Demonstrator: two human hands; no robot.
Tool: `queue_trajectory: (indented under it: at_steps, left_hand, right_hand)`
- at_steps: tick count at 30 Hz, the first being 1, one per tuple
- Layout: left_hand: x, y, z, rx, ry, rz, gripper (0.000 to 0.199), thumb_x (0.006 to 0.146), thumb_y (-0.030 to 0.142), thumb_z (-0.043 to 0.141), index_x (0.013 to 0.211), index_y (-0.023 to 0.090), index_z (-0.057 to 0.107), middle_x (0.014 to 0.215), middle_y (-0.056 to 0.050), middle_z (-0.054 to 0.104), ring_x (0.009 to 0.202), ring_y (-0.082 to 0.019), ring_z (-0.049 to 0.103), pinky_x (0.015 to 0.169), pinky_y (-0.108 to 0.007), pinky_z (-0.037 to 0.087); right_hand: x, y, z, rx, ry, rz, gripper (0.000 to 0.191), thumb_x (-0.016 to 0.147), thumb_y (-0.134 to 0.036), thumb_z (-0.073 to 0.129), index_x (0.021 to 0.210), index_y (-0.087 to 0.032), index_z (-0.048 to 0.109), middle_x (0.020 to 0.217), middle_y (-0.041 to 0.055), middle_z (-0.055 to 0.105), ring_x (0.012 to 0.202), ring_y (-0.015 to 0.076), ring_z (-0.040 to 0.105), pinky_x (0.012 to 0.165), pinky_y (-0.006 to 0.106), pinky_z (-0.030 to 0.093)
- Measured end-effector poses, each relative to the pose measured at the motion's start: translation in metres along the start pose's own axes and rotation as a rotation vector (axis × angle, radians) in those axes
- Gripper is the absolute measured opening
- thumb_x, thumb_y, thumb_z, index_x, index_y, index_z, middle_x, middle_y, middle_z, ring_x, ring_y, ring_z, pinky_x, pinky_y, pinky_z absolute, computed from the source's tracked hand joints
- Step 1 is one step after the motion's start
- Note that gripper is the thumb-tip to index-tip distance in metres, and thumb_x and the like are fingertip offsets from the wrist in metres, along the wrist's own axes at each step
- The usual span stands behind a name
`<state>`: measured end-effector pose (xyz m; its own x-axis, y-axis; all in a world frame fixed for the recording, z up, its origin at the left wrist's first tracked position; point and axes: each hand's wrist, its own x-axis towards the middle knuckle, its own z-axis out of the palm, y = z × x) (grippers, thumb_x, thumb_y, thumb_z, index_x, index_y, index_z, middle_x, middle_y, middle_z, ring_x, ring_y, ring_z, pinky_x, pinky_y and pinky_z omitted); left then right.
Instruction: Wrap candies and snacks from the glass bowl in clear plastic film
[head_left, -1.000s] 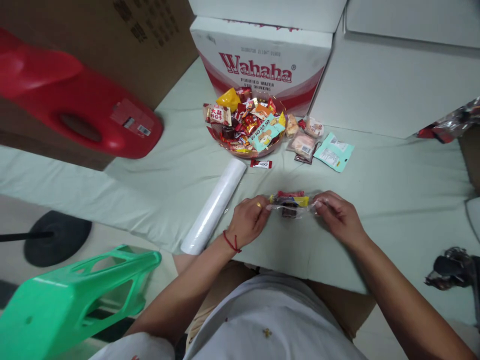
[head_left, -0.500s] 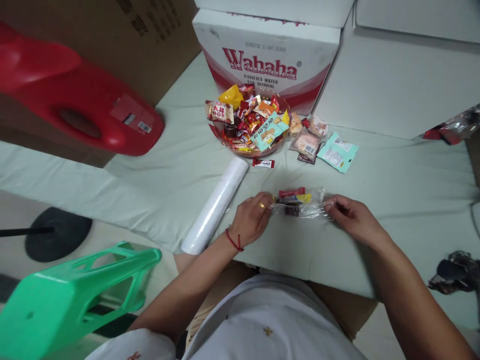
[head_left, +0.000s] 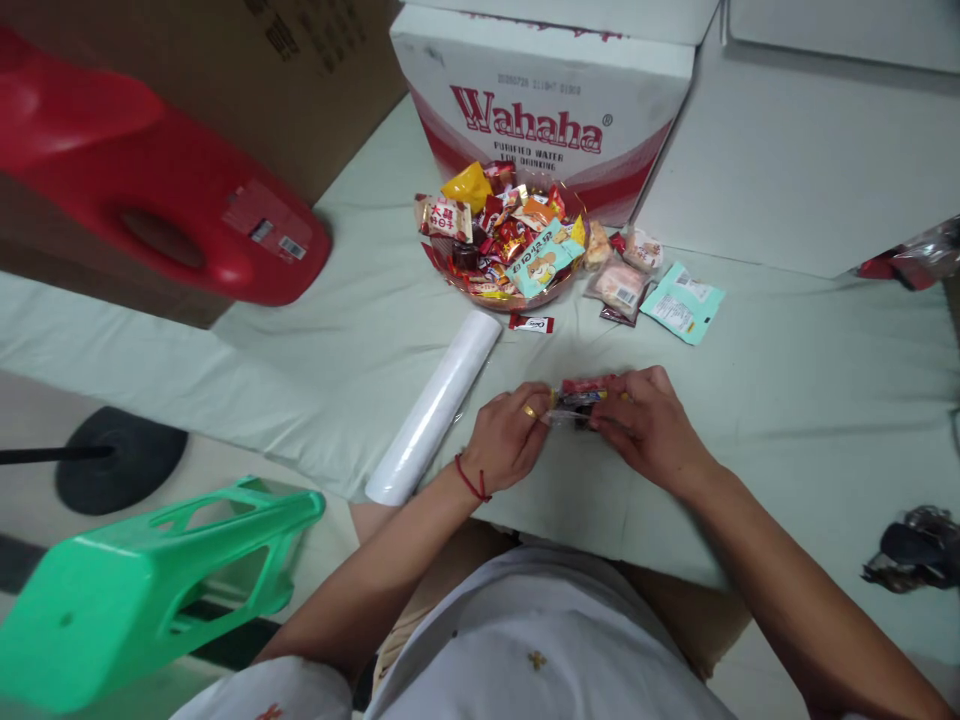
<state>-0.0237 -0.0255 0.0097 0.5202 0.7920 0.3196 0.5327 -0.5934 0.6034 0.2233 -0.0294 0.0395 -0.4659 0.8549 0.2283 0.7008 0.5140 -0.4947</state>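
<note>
Wrapped sweets (head_left: pixel 583 384) are near the front edge of the counter (head_left: pixel 795 410), their clear film (head_left: pixel 568 415) pinched by left hand (head_left: pixel 508 436) and right hand (head_left: pixel 654 432). A white roll (head_left: pixel 435 408) flanks the left; beyond, the candy bowl (head_left: pixel 478 296) fronts a box (head_left: pixel 525 62) reading "Wahaha", "purified water for drinking". Open room spreads rightward.
</note>
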Motion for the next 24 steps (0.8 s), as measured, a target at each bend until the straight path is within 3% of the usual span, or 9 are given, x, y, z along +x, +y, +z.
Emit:
queue_trajectory:
  at_steps: [3,5,8,11,17,21,24]
  left_hand:
    - [0.003,0.003,0.000,0.033,-0.020,-0.006,0.049,0.092,0.031,0.057,0.139,0.018,0.050,0.147,-0.019,0.055,0.121,-0.030,0.065,0.093,-0.042,0.055]
    - [0.007,0.005,0.000,0.084,-0.096,0.003,0.065,0.089,0.041,0.063,0.149,0.022,0.045,0.155,-0.018,0.049,0.123,-0.032,0.064,0.095,-0.045,0.055]
    - [0.012,0.006,0.001,0.149,-0.171,0.031,0.051,0.094,0.045,0.060,0.142,0.027,0.058,0.150,-0.014,0.056,0.119,-0.030,0.066,0.094,-0.045,0.055]
    - [0.013,0.004,0.003,0.150,-0.157,0.045,0.037,0.101,0.043,0.053,0.131,0.026,0.067,0.144,-0.012,0.062,0.115,-0.028,0.067,0.091,-0.043,0.055]
    - [0.010,0.001,0.005,0.035,-0.102,-0.029,0.029,0.104,0.033,0.049,0.125,0.025,0.068,0.141,-0.008,0.066,0.118,-0.023,0.068,0.088,-0.038,0.053]
    - [0.011,0.000,0.005,-0.015,-0.083,-0.065,0.020,0.103,0.026,0.049,0.113,0.023,0.067,0.139,-0.007,0.068,0.113,-0.021,0.071,0.082,-0.035,0.051]
    - [0.011,0.001,0.004,-0.051,-0.106,-0.086,0.016,0.102,0.030,0.051,0.110,0.023,0.064,0.140,-0.007,0.067,0.115,-0.022,0.071,0.084,-0.036,0.052]
  right_hand:
    - [-0.001,0.003,-0.005,0.031,0.011,-0.011,0.011,0.097,-0.027,0.065,0.098,-0.022,0.074,0.110,0.0106,0.068,0.098,0.0265,0.056,0.083,0.043,0.041]
    - [-0.001,0.003,-0.009,0.025,-0.011,-0.031,0.010,0.098,-0.028,0.065,0.099,-0.022,0.073,0.112,0.0091,0.070,0.096,0.0255,0.055,0.081,0.042,0.039]
    - [0.001,0.001,-0.014,0.001,-0.042,-0.042,0.012,0.100,-0.029,0.062,0.100,-0.023,0.072,0.102,0.0072,0.073,0.089,0.0238,0.053,0.076,0.040,0.035]
    - [0.006,0.004,-0.016,0.039,-0.067,-0.020,0.016,0.101,-0.032,0.061,0.097,-0.023,0.073,0.089,0.0057,0.072,0.084,0.0225,0.052,0.075,0.039,0.033]
    - [0.017,0.020,-0.008,0.209,-0.112,0.069,0.021,0.100,-0.041,0.061,0.100,-0.025,0.075,0.081,0.0050,0.071,0.080,0.0220,0.054,0.078,0.037,0.038]
    - [0.018,0.026,0.000,0.299,-0.133,0.165,0.025,0.097,-0.043,0.065,0.083,-0.022,0.070,0.066,0.0029,0.061,0.075,0.0210,0.053,0.071,0.034,0.041]
    - [0.016,0.027,0.004,0.354,-0.129,0.211,0.024,0.095,-0.042,0.067,0.081,-0.022,0.068,0.066,0.0017,0.058,0.074,0.0201,0.054,0.068,0.032,0.042]
